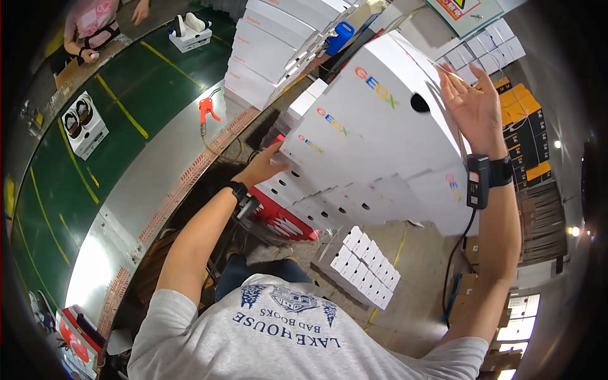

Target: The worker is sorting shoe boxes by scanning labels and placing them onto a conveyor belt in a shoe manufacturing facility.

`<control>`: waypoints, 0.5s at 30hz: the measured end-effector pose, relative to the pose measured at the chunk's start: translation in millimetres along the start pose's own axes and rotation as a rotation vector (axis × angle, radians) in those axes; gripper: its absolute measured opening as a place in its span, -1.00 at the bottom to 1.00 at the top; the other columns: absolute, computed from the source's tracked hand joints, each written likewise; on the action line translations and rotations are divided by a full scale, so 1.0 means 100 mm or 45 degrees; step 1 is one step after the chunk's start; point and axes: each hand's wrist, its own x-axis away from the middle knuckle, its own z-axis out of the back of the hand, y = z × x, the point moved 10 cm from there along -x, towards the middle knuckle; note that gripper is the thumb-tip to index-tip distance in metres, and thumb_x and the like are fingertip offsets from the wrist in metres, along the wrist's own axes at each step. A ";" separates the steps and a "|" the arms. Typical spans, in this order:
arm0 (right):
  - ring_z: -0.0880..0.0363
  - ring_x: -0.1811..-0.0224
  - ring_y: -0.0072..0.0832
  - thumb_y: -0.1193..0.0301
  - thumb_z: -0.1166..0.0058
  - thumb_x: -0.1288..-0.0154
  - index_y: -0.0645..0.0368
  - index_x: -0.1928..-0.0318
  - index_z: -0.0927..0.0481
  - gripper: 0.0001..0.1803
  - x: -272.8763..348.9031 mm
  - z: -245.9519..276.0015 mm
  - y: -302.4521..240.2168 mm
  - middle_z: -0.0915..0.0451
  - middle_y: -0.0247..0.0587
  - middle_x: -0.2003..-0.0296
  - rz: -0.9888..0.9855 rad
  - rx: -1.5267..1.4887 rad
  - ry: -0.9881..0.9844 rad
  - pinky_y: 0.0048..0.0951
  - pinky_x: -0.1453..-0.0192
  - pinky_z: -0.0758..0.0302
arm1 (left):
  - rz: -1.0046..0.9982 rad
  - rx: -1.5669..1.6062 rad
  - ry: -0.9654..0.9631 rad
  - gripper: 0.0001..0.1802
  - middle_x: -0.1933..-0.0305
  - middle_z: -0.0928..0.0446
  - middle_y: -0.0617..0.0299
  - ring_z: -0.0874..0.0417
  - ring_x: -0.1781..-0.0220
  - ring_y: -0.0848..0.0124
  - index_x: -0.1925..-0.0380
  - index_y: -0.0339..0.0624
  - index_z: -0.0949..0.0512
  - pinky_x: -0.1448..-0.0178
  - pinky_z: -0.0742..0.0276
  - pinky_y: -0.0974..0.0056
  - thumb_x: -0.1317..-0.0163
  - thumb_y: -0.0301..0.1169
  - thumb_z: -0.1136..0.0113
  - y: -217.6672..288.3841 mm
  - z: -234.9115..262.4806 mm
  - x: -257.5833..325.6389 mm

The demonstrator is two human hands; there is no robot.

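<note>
A tall stack of white shoeboxes (373, 149) with coloured lettering and dark round finger holes rises in front of me. My left hand (265, 166) is at the stack's left side, its fingers stretched out against a box edge. Beside the top box's right edge is my right hand (472, 104), palm showing and fingers apart, with nothing gripped in it. Some of its fingertips come close to the box edge, and whether they touch it I cannot tell. A black band with a small device sits on each wrist, and a cable (457, 266) hangs from the right one.
On the left runs a green conveyor belt (136, 82) carrying shoes on white boxes (87, 126). A red air gun (208, 109) lies on its metal edge. More white boxes (259, 54) stand beyond, and several lie on the floor (364, 269). Another person (95, 25) is at the belt's far side.
</note>
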 end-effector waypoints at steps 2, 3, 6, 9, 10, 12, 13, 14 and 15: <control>-0.31 -0.37 -0.02 0.40 -0.07 -0.41 0.71 -0.20 -0.04 -0.33 -0.13 -0.08 0.11 -0.27 0.36 -0.17 -0.070 -0.056 -0.082 -0.32 -0.42 -0.44 | -0.051 0.060 0.052 -0.13 -0.31 -0.45 -0.06 -0.47 -0.35 0.22 -0.41 -0.28 -0.22 -0.39 -0.32 0.19 -0.18 -0.22 -0.41 0.12 -0.03 0.02; -0.30 -0.38 -0.02 0.39 -0.06 -0.42 0.70 -0.21 -0.04 -0.33 -0.22 -0.10 0.06 -0.26 0.36 -0.19 -0.032 0.023 -0.119 -0.33 -0.43 -0.44 | -0.034 0.063 0.088 -0.12 -0.33 -0.43 -0.08 -0.44 -0.37 0.21 -0.42 -0.28 -0.21 -0.41 -0.30 0.20 -0.18 -0.21 -0.40 0.18 -0.03 0.01; -0.23 -0.43 -0.02 0.35 -0.01 -0.46 0.71 -0.26 0.01 -0.29 -0.31 -0.20 0.05 -0.22 0.37 -0.22 0.007 0.117 -0.185 -0.31 -0.45 -0.41 | 0.037 0.060 0.135 -0.15 -0.34 -0.41 0.02 -0.39 -0.37 0.29 -0.44 -0.29 -0.17 -0.43 -0.25 0.23 -0.25 -0.25 -0.37 0.15 0.01 -0.01; -0.21 -0.45 -0.02 0.33 0.00 -0.46 0.72 -0.30 0.06 -0.24 -0.34 -0.15 0.05 -0.20 0.38 -0.24 -0.013 0.146 -0.226 -0.28 -0.48 -0.37 | 0.080 0.157 0.116 -0.06 -0.38 -0.37 -0.05 -0.37 -0.43 0.20 -0.45 -0.33 -0.15 -0.47 -0.20 0.20 -0.20 -0.16 -0.39 0.12 0.02 -0.03; -0.20 -0.46 0.00 0.32 0.00 -0.46 0.73 -0.32 0.08 -0.22 -0.35 -0.12 0.05 -0.19 0.40 -0.26 -0.037 0.143 -0.245 -0.25 -0.50 -0.34 | 0.104 0.159 0.108 -0.08 -0.37 -0.37 -0.02 -0.36 -0.41 0.24 -0.46 -0.31 -0.12 -0.48 -0.19 0.21 -0.23 -0.21 -0.38 0.12 0.02 -0.01; -0.18 -0.46 0.02 0.31 0.00 -0.46 0.73 -0.33 0.11 -0.20 -0.32 -0.04 0.01 -0.17 0.42 -0.29 -0.039 0.137 -0.248 -0.23 -0.52 -0.30 | 0.115 0.153 0.079 -0.10 -0.36 -0.36 0.02 -0.34 -0.40 0.28 -0.47 -0.29 -0.09 -0.48 -0.18 0.21 -0.26 -0.27 -0.36 0.19 -0.02 0.01; -0.17 -0.47 0.02 0.31 0.00 -0.46 0.73 -0.34 0.13 -0.18 -0.29 -0.02 0.03 -0.12 0.44 -0.32 -0.079 0.180 -0.276 -0.21 -0.53 -0.28 | 0.096 0.183 0.122 -0.03 -0.41 -0.29 -0.06 -0.27 -0.46 0.21 -0.48 -0.29 -0.05 -0.50 -0.15 0.18 -0.22 -0.22 -0.39 0.22 -0.02 0.02; -0.15 -0.47 0.03 0.31 0.00 -0.46 0.73 -0.35 0.15 -0.17 -0.27 -0.04 0.08 -0.07 0.46 -0.36 -0.123 0.218 -0.308 -0.19 -0.55 -0.25 | 0.080 0.209 0.170 0.04 -0.46 -0.21 -0.14 -0.20 -0.52 0.15 -0.50 -0.29 0.00 -0.52 -0.13 0.14 -0.19 -0.17 -0.42 0.26 0.04 0.03; -0.18 -0.46 0.05 0.30 0.00 -0.46 0.73 -0.35 0.11 -0.18 -0.25 -0.02 0.10 -0.05 0.48 -0.39 -0.115 0.232 -0.272 -0.16 -0.55 -0.24 | 0.042 0.146 0.111 0.11 -0.52 -0.07 -0.17 -0.06 -0.58 0.09 -0.52 -0.27 0.10 -0.56 -0.04 0.08 -0.17 -0.19 -0.44 0.31 0.04 0.01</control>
